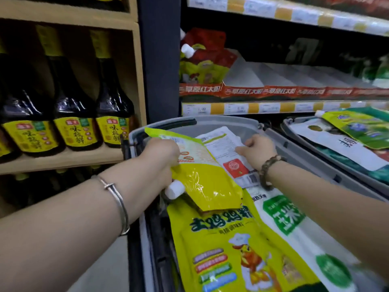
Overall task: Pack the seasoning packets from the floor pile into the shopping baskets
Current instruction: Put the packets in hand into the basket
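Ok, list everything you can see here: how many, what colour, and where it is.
sauce bottles: at least three, dark with yellow labels, wooden shelf on the left
shelf pouches: a few, red and yellow, store shelf behind
near basket: one, grey, in front of the person
far basket: one, grey, to the right
far-basket packets: several, white, green and yellow, piled in the far basket
yellow pouch: one, white cap, over the near basket
white packet: one, red square, in the near basket
large yellow packet: one, lying in the near basket
white-green packet: one, beside it
left grip: holds the yellow pouch; silver bangle
right grip: pinches the white packet; beaded bracelet
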